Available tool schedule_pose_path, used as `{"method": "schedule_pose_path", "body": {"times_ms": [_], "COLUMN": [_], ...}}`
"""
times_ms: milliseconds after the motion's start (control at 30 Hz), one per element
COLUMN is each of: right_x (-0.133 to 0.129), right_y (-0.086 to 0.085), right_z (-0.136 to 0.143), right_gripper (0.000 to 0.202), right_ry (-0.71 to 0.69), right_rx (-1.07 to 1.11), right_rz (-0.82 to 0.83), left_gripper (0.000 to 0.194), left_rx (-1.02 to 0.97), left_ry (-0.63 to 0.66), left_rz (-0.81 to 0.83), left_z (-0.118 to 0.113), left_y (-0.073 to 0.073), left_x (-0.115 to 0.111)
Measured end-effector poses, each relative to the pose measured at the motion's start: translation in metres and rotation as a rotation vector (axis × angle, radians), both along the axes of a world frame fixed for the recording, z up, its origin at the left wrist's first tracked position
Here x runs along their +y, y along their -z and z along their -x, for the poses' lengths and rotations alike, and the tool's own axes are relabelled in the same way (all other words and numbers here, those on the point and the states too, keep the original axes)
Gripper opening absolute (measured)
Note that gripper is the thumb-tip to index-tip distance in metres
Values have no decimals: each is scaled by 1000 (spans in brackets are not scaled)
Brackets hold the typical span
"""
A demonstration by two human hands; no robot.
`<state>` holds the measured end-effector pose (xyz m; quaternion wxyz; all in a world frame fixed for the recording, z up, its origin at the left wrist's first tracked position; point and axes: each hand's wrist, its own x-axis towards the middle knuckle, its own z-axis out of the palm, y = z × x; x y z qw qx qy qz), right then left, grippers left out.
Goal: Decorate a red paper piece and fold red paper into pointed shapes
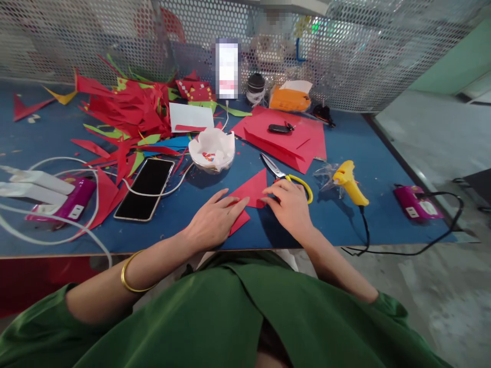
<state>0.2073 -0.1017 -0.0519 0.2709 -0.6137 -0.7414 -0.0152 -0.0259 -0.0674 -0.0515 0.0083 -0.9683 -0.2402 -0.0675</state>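
A folded piece of red paper [253,189] lies on the blue table between my hands, with a pointed corner toward the scissors. My left hand [215,219] rests on its left part, fingers stretched out and pressing it down. Another red part of the paper shows below those fingertips. My right hand [288,207] has its thumb and fingers closed together at the paper's right edge. Just beyond my right hand lies a pair of scissors [303,185] with yellow handles, partly hidden by the hand, blades pointing away to the left.
Red and green paper scraps [126,110] are heaped at the back left. A phone [146,189], a lined bowl [211,151] and red sheets [284,135] lie around. A yellow glue gun [351,183] and purple power strip [416,203] with cords are on the right.
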Motion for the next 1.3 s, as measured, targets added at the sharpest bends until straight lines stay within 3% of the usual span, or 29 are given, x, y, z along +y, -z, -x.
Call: {"method": "schedule_pose_path", "body": {"times_ms": [133,333,500,567,633,733,800,933,1300], "right_x": [15,15,8,2,-6,-22,-31,-41,-50], "right_y": [3,3,-4,-7,-8,-4,1,9,5], "right_z": [6,8,-25,-35,-32,-6,13,29,15], "right_gripper": [17,25,34,34,39,52,54,62,58], "right_ry": [-29,4,406,458,350,-45,-197,-261,-295], "right_rx": [-12,-60,7,-43,-77,-62,-112,-272,-436], "right_rz": [126,79,-158,-198,-176,-26,37,95,-5], "left_gripper": [54,51,53,53,53,52,52,54,53], "left_rx": [4,19,-8,-10,-2,11,6,13,21], "left_ry": [1,50,58,57,50,40,35,50,47], "left_rz": [-13,-68,-43,-45,-49,-59,-66,-53,-81], "left_z": [0,1,4,4,3,2,2,2,1], "left_y": [0,-1,1,1,1,1,2,2,1], "left_x": [0,1,1,1,0,-1,-2,-2,-1]}}
